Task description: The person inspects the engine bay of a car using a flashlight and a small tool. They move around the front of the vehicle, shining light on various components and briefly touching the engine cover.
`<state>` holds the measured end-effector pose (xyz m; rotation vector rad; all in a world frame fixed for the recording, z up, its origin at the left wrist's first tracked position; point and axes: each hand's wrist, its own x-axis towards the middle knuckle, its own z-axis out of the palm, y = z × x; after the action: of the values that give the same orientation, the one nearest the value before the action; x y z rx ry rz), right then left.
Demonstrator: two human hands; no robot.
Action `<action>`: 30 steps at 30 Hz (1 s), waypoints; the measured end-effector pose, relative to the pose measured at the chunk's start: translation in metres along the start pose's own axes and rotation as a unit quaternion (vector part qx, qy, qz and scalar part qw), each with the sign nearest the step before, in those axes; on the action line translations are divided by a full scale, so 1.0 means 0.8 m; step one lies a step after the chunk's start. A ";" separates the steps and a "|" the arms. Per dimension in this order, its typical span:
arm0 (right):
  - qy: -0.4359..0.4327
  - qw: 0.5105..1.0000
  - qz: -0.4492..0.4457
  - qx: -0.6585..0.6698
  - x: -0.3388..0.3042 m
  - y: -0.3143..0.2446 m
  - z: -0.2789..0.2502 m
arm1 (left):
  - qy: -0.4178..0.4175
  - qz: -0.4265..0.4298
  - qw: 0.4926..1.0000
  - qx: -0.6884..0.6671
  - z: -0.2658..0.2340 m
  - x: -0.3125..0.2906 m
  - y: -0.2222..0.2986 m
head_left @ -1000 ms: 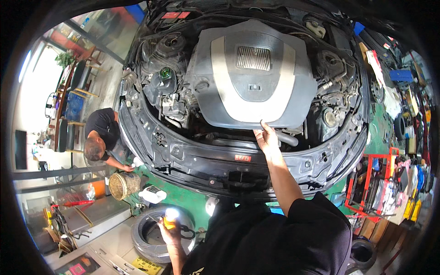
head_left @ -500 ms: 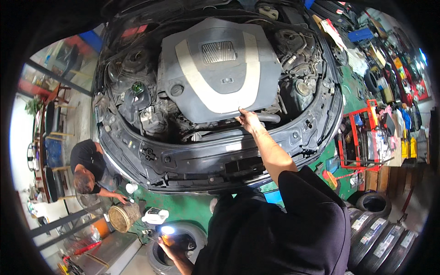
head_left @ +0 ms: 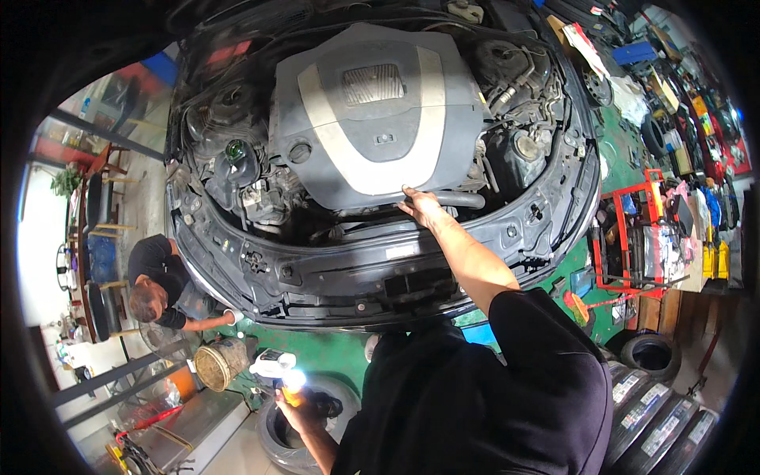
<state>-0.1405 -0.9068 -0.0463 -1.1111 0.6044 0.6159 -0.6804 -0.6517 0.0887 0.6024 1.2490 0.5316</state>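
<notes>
In the open engine bay lies a large grey engine cover (head_left: 378, 142) with a pale U-shaped band. My right hand (head_left: 422, 207) grips its front lower edge, thumb on top and fingers curled beneath. Low on the left, my left hand (head_left: 294, 408) is wrapped round a yellow flashlight (head_left: 294, 388) whose lamp is lit. Behind that hand a loose tyre (head_left: 275, 443) lies on the floor. Below the cover's front, a dark hose (head_left: 459, 199) sticks out to the right. How far my right fingers reach underneath is hidden.
The car's front panel (head_left: 348, 273) curves between me and the engine. At left a co-worker (head_left: 154, 293) bends with a hand at a white container (head_left: 232, 317). Nearby are a bucket (head_left: 214, 370) and white jug (head_left: 271, 364). Right: stacked tyres (head_left: 661, 423), a red metal frame (head_left: 621, 237).
The co-worker's hand has moved from near the bucket to the white container beside the car. My flashlight has risen slightly. My right hand stays at the cover's edge.
</notes>
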 end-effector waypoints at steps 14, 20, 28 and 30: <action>0.122 0.663 -0.115 -0.729 -0.009 -0.152 0.134 | 0.190 0.226 0.942 0.162 0.112 -0.057 0.009; 0.161 0.622 -0.103 -0.759 0.036 -0.122 0.147 | 0.169 0.409 0.829 0.342 0.224 -0.075 0.095; 0.213 0.568 -0.230 -0.761 0.080 -0.147 0.176 | 0.051 0.484 0.825 0.286 0.303 -0.008 0.138; 0.184 0.494 -0.379 -0.761 0.086 -0.148 0.188 | 0.050 0.480 0.826 0.290 0.306 0.003 0.144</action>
<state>0.0118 -0.7932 0.0268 -3.0247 -0.4027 -0.0978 -0.4474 -0.5976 0.2151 1.7874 1.1354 1.0254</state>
